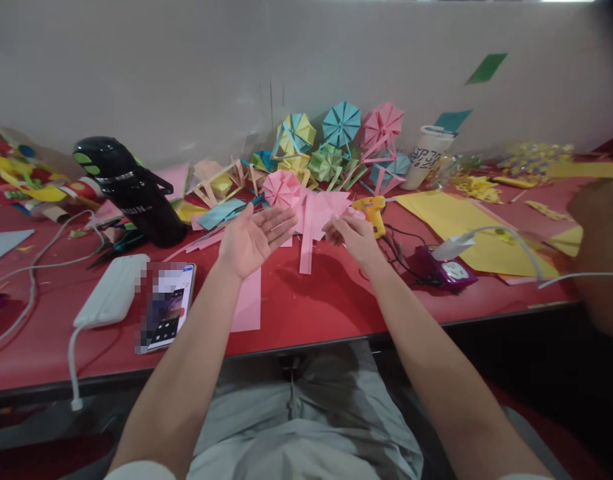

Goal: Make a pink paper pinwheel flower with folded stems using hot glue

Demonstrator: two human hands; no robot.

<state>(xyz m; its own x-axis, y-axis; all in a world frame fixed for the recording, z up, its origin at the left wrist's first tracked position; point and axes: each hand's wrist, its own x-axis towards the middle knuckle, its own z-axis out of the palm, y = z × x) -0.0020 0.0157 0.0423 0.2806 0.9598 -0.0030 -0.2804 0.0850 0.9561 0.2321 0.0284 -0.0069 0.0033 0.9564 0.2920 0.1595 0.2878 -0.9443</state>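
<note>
My left hand [259, 240] is held palm up with its fingers stretched out, above the front of the table, and holds nothing. My right hand [354, 237] has its fingers bent and drawn together beside the pink paper; whatever may be between the fingertips cannot be made out. Between the hands lie pink paper pieces [329, 208] and a long folded pink strip [306, 250] pointing toward me. A pleated pink paper umbrella top [282, 189] sits just beyond my left fingertips. Behind my right hand lies a yellow glue gun [372, 212]. A pink sheet [249, 303] is partly under my left forearm.
Several folded paper umbrellas [341, 124] stand against the wall. Left are a black bottle [129, 193], a white power bank [114, 290] and a phone [169, 307]. Right are a purple socket adapter [449, 270] with cables, yellow sheets [466, 227], a cup [426, 157] and another person's arm [599, 253].
</note>
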